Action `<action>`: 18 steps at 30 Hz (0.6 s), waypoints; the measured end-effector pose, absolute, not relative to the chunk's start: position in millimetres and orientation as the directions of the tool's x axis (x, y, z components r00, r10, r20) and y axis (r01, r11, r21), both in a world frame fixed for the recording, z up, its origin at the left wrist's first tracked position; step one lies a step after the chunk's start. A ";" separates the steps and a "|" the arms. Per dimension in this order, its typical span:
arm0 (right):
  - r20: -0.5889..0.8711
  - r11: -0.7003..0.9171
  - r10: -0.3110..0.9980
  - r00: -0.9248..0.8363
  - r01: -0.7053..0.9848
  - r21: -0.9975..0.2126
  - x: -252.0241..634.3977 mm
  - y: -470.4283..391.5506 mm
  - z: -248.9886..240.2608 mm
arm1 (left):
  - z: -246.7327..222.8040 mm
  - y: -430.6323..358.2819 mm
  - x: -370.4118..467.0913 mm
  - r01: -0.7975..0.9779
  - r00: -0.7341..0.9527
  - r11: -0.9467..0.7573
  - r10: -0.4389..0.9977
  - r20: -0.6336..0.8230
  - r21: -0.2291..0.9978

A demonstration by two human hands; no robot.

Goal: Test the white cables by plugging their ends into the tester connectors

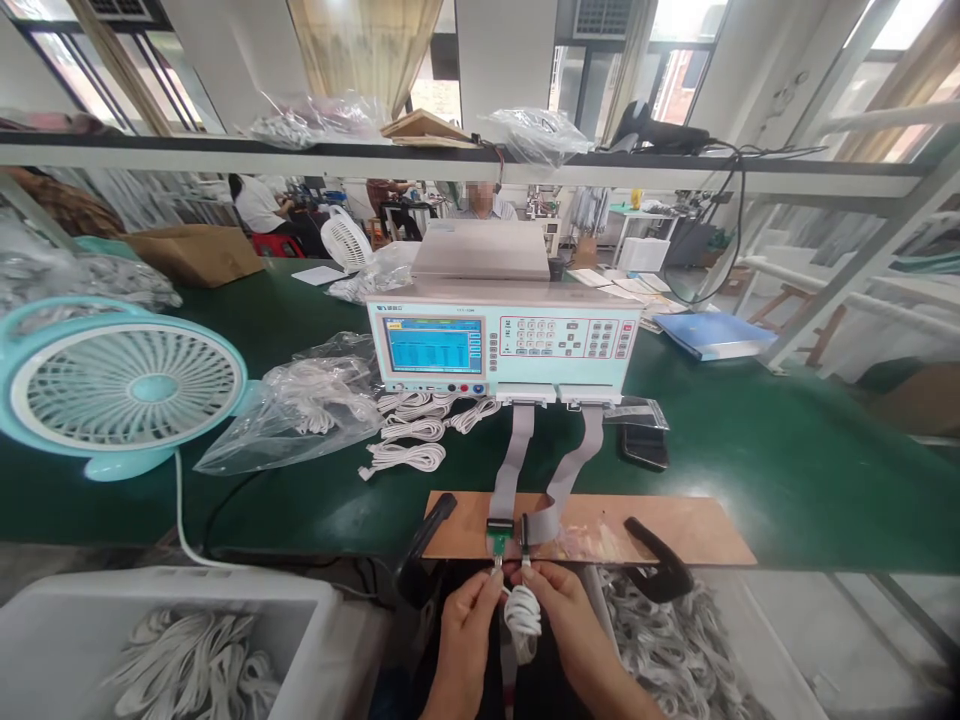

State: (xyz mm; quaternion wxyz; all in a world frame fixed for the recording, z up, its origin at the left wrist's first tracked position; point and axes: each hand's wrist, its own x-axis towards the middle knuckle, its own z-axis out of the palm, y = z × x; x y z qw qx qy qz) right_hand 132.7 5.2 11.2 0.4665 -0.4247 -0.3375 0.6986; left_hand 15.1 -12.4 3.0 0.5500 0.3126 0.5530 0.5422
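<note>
My left hand (469, 625) pinches one plug end of a white coiled cable (523, 612) at a small green circuit board (499, 545). Close by, my right hand (566, 615) grips the cable's other plug end, at the second black connector (525, 535). Whether either plug is fully seated I cannot tell. The coil hangs between my hands. Grey ribbon cables (514, 465) run from both connectors up to the tester (502, 340), whose blue screen (427, 345) is lit.
A copper-coloured board (675, 525) lies at the table's edge, with black clamps (660, 560) on it. Coiled cables (412, 430) lie before the tester. Bins of cables flank me: a left bin (300, 640) and a right bin (750, 650). A fan (127, 385) stands left; people sit behind.
</note>
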 end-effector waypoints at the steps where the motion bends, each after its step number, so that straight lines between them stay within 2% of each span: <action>1: -0.283 -0.339 0.938 -0.201 -0.360 -0.869 132.6 5.3 10.1 | 0.5 -13.8 15.9 -0.254 -0.192 0.205 0.947 -0.257 0.945; 11: -0.292 -0.329 0.943 -0.158 -0.321 -0.888 129.2 2.4 3.8 | -27.4 -11.8 16.2 -0.234 -0.135 0.115 0.980 -0.149 0.965; 18: -0.314 -0.349 0.937 -0.154 -0.335 -0.875 127.0 1.2 6.2 | -18.3 -5.8 19.5 -0.283 -0.136 0.132 0.975 -0.177 0.950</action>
